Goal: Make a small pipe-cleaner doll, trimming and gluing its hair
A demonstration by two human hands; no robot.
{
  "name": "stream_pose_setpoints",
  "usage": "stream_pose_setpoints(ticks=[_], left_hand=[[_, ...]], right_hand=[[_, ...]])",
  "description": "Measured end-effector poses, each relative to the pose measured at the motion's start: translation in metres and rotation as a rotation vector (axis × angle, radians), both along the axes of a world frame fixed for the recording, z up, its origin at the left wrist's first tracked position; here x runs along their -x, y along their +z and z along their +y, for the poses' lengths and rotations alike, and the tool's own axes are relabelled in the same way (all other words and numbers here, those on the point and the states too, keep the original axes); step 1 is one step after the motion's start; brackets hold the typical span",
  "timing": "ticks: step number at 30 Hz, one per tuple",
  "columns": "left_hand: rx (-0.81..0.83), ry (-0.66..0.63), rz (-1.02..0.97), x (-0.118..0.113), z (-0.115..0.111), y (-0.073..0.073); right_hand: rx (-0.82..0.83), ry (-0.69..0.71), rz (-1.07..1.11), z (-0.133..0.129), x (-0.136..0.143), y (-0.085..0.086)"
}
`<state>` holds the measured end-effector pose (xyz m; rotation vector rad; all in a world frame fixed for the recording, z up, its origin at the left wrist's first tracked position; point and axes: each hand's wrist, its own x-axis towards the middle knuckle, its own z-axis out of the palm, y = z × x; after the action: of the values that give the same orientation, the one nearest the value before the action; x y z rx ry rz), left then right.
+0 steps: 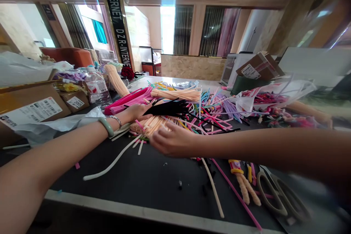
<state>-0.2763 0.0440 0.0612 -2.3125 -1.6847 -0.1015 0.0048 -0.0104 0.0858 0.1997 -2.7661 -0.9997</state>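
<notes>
My left hand (pixel 139 112), with a green bangle at its wrist, is closed round one end of a bundle of black pipe cleaners (pixel 168 109). The bundle lies over a pile of peach pipe cleaners (pixel 149 126). Just in front of that pile my right hand (pixel 174 139) has its fingers curled in; what they hold, if anything, is hidden. Behind the black bundle rests another peach bundle (pixel 177 94), and pink pipe cleaners (pixel 133 100) lie in a bright pink wrapper to its left.
Scissors (pixel 276 193) and a small pipe-cleaner figure (pixel 242 181) lie at the front right. Cardboard boxes (pixel 30 106) and a plastic bottle (pixel 95 84) stand left. Loose purple stems (pixel 230 104) spread to the right, where another person's hand (pixel 322 117) reaches in.
</notes>
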Motion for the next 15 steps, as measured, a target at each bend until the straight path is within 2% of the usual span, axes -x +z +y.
stream_pose_setpoints(ticks=[3, 6, 9, 12, 15], left_hand=[[0.038, 0.03, 0.017, -0.003, -0.001, 0.0], [0.046, 0.056, 0.012, -0.006, -0.004, 0.001], [0.046, 0.068, 0.014, -0.007, -0.007, 0.001], [0.04, 0.067, 0.022, -0.007, -0.007, 0.0], [0.035, 0.049, 0.033, -0.007, -0.007, 0.0]], right_hand=[[0.061, 0.2, 0.148, -0.023, 0.029, -0.005], [0.216, 0.186, 0.172, -0.034, 0.057, -0.017], [0.291, 0.183, 0.058, -0.032, 0.078, -0.035], [0.297, 0.173, -0.013, -0.025, 0.086, -0.051], [0.303, 0.161, -0.048, -0.02, 0.082, -0.06]])
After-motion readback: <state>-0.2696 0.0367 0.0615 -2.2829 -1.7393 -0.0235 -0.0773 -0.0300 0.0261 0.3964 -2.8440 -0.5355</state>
